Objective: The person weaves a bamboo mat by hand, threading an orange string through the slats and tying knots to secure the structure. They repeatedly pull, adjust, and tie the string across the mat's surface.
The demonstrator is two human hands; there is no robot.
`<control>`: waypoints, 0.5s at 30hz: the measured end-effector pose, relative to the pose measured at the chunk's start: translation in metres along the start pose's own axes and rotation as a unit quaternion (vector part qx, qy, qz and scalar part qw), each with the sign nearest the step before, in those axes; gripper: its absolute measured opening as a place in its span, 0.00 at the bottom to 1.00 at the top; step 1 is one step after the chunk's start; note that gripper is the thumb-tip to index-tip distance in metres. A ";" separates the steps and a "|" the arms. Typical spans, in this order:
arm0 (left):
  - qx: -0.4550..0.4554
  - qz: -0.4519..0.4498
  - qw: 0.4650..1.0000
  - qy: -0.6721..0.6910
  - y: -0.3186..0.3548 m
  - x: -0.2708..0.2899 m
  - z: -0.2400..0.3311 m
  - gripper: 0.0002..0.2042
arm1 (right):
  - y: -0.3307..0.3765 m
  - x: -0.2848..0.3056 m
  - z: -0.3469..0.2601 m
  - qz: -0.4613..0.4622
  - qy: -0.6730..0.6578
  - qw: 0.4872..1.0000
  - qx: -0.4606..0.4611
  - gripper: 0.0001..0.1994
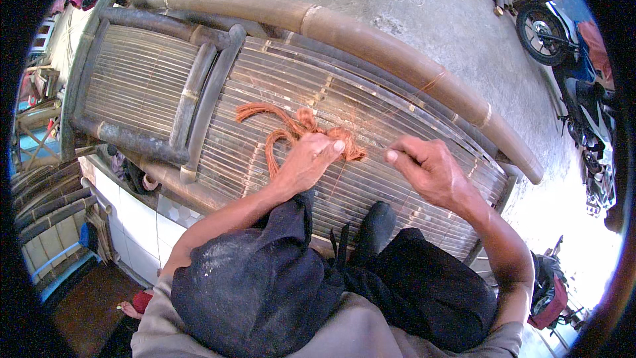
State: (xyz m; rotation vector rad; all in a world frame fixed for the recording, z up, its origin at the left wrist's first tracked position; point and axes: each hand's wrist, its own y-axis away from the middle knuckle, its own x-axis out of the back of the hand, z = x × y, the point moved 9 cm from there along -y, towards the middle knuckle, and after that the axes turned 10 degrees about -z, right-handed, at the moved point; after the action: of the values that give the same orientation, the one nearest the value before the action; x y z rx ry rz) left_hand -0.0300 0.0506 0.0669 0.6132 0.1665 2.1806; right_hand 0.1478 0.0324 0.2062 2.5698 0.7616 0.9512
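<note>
A bundle of orange thread (281, 114) lies looped and tangled on the slatted bamboo bench (252, 76) in front of me. My left hand (310, 162) is closed on the thread bundle, its thumb on top and loose ends trailing to the left. Just right of the bundle, my right hand (430, 169) is raised, thumb and finger pinched together. Any strand between those fingers is too fine to make out. Thin orange threads fan over the slats beyond my hands, and a few cross the thick bamboo pole (371, 40) along the far side.
My dark-covered foot (377, 225) rests on the slats between my hands and lap. A bamboo-framed end section (139, 69) adjoins at left. Motorbikes, one with a spoked wheel (543, 33), stand at far right. A red bag (550, 295) sits at lower right.
</note>
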 end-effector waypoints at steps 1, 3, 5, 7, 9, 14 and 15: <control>0.017 0.003 0.995 0.097 -0.006 -0.011 -0.006 0.16 | -0.002 -0.003 -0.007 0.000 -0.013 1.000 0.025 0.12; 0.074 -0.013 0.954 0.290 -0.018 -0.033 -0.020 0.19 | -0.004 -0.011 -0.015 -0.034 -0.018 0.999 0.036 0.10; 0.065 -0.016 0.966 0.252 -0.029 -0.034 -0.017 0.19 | -0.002 -0.016 -0.033 -0.047 0.024 0.993 0.103 0.08; 0.057 0.003 0.940 0.338 -0.037 -0.026 -0.019 0.18 | 0.002 -0.025 -0.033 -0.069 0.018 0.994 0.085 0.03; 0.046 0.042 0.838 0.542 -0.043 -0.019 -0.023 0.16 | 0.010 -0.026 -0.062 -0.012 0.075 0.969 0.236 0.04; 0.026 0.062 0.753 0.655 -0.050 -0.026 -0.020 0.14 | 0.008 -0.074 -0.090 -0.099 0.086 0.901 0.413 0.07; 0.027 0.061 0.754 0.654 -0.051 -0.030 -0.020 0.15 | 0.000 -0.084 -0.089 -0.125 0.091 0.906 0.394 0.08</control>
State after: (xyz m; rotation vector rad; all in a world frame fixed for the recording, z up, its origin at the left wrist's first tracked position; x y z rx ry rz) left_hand 0.0119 0.0622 0.0219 -1.0252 0.9263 2.3292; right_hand 0.0345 -0.0083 0.2284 2.9131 1.7919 0.9349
